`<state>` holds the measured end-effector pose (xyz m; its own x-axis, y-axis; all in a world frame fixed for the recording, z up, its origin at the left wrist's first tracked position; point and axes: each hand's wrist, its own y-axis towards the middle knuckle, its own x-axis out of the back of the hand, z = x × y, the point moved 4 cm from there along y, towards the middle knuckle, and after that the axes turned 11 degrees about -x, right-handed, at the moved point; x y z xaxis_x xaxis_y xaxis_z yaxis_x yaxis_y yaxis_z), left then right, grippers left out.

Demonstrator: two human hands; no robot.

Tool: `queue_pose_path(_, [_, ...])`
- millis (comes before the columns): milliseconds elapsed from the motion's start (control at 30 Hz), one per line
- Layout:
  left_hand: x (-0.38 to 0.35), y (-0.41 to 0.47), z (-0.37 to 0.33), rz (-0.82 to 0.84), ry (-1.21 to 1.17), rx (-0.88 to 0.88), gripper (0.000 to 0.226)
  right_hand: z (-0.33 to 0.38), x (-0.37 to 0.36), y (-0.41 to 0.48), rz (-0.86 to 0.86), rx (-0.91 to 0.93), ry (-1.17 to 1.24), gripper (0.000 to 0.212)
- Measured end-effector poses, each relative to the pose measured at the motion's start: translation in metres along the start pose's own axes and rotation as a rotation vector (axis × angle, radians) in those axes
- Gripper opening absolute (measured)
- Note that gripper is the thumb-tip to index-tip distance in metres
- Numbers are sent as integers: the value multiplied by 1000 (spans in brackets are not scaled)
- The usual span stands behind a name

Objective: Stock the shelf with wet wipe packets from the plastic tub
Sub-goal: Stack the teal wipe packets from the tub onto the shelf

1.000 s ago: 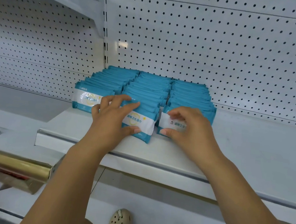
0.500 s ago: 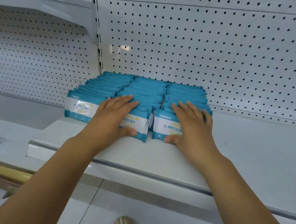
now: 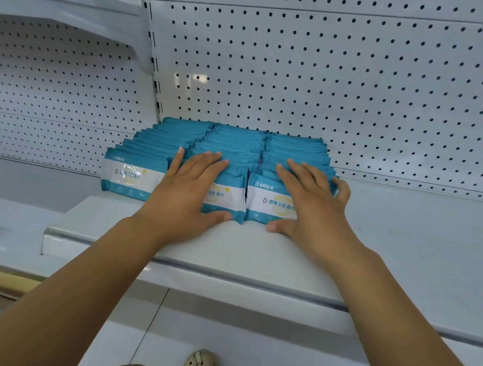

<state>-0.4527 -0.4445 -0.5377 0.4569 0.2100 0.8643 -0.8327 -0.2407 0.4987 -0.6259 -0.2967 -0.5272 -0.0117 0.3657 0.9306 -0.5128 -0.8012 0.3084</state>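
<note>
Both palms lie flat on the wet wipe packets point(image 3: 238, 143) — my left hand point(image 3: 187, 192) on the middle row, right hand point(image 3: 311, 203) on the right row, fingers straight, gripping nothing. I reckon this squares the three rows on the shelf point(image 3: 256, 253) against the far pegboard point(image 3: 335, 73) — tub out of view.

Right front packet point(image 3: 262, 210): "酒精卫生湿巾" on white band; brand line above unclear. Middle packet point(image 3: 227, 194): "卫生湿巾" showing. Left packet point(image 3: 132, 177): print glare-blurred.
</note>
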Motion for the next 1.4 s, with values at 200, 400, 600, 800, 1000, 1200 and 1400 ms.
queue_pose_path(200, [-2,5,-3,4,22,14,94,-13,3,-4,7,-43,14,102])
queue_pose_path(400, [3,2,-10,-47,-14,3,92,-7,4,-5,23,-53,9,99])
queue_pose_path(600, [36,-30,33,-151,25,182,96,25,9,-11,-25,-21,69,90])
queue_pose_path(800, [35,-60,91,44,42,292,98,89,-5,-1,-55,149,70,88])
queue_pose_path(1000, [19,-44,104,50,-63,262,89,109,-31,20,-43,122,18,89])
queue_pose_path(1200, [15,-47,99,-10,-100,254,90,105,-22,14,-35,135,59,94])
queue_pose_path(1400, [37,-48,54,-154,-165,211,76,79,9,-3,-85,64,140,78])
